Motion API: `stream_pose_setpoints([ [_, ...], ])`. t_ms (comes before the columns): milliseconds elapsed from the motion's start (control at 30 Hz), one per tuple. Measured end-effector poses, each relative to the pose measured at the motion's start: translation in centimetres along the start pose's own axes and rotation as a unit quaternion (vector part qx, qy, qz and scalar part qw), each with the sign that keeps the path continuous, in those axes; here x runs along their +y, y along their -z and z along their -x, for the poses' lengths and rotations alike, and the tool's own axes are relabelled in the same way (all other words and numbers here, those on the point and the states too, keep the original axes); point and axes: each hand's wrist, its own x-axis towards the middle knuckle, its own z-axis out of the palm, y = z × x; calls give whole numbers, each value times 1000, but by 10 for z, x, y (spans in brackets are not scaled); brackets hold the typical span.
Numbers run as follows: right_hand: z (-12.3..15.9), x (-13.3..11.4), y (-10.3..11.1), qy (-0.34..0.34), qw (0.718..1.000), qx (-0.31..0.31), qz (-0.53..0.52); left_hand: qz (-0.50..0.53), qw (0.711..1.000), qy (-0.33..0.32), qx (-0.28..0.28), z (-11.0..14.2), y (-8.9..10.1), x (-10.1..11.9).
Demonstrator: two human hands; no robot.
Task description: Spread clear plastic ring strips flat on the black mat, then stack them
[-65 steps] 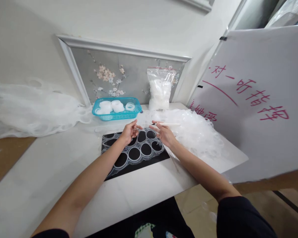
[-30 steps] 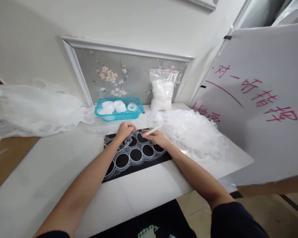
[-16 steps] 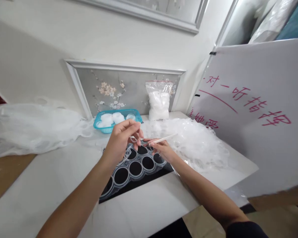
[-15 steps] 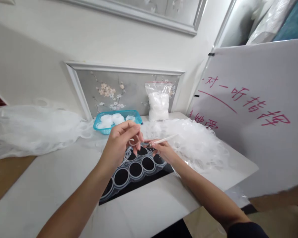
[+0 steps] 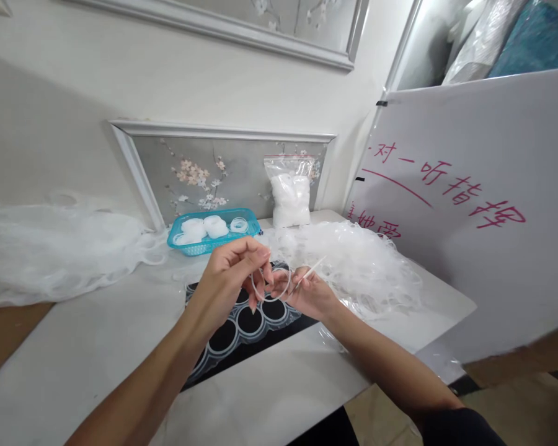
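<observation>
The left hand (image 5: 227, 275) pinches a thin clear ring (image 5: 270, 283), held up between both hands above the ring sheet (image 5: 242, 322) on the counter (image 5: 74, 359). The right hand (image 5: 314, 294) touches the ring's right edge and grips a slim white stick (image 5: 310, 272).

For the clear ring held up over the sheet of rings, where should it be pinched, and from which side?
Pinch the thin band of the clear ring at its upper left edge, coming from the left, as the left hand does now. The ring stands nearly upright facing the camera, so its band is free all round. The right hand, with a thin white stick, occupies the right side, probably best left clear.
</observation>
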Motion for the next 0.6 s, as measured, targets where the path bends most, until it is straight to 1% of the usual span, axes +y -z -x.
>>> stream_pose_setpoints([
  [67, 2, -1, -1, 11, 1000, 16, 9, -18, 1000, 9, 2, -4, -1, -5],
  [200, 3, -4, -1, 39, 993, 103, 36, -84, 996, 22, -13, -8, 0, -9],
  [233, 4, -5, -1, 45, 991, 122, 40, -111, 993, 26, -23, -8, 1, -9],
  [300, 5, -9, -1, 51, 988, 141, 45, -182, 980, 41, -64, -9, 5, -6],
  [367, 6, -14, 0, 55, 987, 140, 51, -258, 956, 62, -122, -10, 9, -3],
  [433, 7, -17, -1, 60, 989, 119, 59, -321, 931, 72, -159, -10, 11, 2],
  [500, 9, -19, -1, 67, 992, 87, 61, -357, 915, 72, -171, -9, 12, 6],
  [600, 11, -18, -2, 62, 995, 49, 54, -379, 904, 71, -186, -6, 11, 12],
])
